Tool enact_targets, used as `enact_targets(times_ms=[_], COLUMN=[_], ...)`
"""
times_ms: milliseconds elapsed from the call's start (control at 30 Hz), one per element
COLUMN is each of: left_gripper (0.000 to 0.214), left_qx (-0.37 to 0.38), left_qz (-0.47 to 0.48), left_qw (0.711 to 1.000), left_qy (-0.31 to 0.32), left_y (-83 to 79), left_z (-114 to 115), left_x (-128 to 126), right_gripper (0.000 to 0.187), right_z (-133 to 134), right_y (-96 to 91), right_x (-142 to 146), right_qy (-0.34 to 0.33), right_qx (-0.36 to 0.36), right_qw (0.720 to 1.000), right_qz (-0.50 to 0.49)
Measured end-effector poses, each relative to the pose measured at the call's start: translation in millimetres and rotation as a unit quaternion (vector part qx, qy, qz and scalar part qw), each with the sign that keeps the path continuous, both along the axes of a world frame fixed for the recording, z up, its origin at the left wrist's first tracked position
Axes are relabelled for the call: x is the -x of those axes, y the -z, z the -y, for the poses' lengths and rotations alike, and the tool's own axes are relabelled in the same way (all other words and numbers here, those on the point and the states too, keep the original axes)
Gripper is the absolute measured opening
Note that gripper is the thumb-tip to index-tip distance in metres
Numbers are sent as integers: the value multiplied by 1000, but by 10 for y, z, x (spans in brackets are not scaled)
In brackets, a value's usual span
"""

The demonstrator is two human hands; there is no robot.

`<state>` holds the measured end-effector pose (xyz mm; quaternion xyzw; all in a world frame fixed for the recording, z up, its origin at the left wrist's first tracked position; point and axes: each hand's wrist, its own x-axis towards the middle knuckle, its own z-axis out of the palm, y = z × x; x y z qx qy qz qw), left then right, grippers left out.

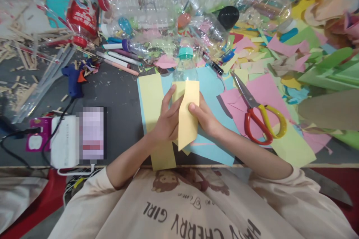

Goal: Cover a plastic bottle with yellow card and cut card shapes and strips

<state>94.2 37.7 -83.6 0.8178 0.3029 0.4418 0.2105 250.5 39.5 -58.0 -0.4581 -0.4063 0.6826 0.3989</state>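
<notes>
A clear plastic bottle [185, 70] with a teal cap stands in front of me, cap away from me. Around its body curves a yellow paper strip [188, 119], one end sticking out toward me. My left hand [167, 117] is closed round the paper and the bottle from the left, its fingers partly behind the strip. On the other side my right hand [204, 114] pinches the strip, thumb on its front. Beneath them lie a light blue sheet [215, 134] and a pale yellow strip [154, 119].
Scissors [256, 110] with red and yellow handles lie on pink paper [269, 89] at right. A blue glue gun [73, 80], a phone [94, 132] and a white power bank [64, 142] are at left. Markers [120, 59], bottles [140, 7] and paper scraps crowd the back.
</notes>
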Motion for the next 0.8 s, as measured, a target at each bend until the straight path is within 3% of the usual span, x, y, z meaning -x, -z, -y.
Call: enact_targets(times_ms=[167,367,600,800], left_gripper=[66,77,52,80], left_qx=[42,65,78,202], left_qz=[34,111,186,189], left_qw=[998,990,979,961], left_qy=[18,53,5,-5], left_y=[76,69,40,156], left_z=[38,32,-27,-140], left_x=[41,48,41,99], right_gripper=[72,63,70,65], right_z=[-2,-18,-4,-18], right_y=[-39,-31,13,38], right_x=[7,3,3,-6], right_qy=[-26,-6,26,13], right_qx=[-20,-29,17,76], right_qw=[999,1000,999,993], right_qz=[-10,0,-25,-86])
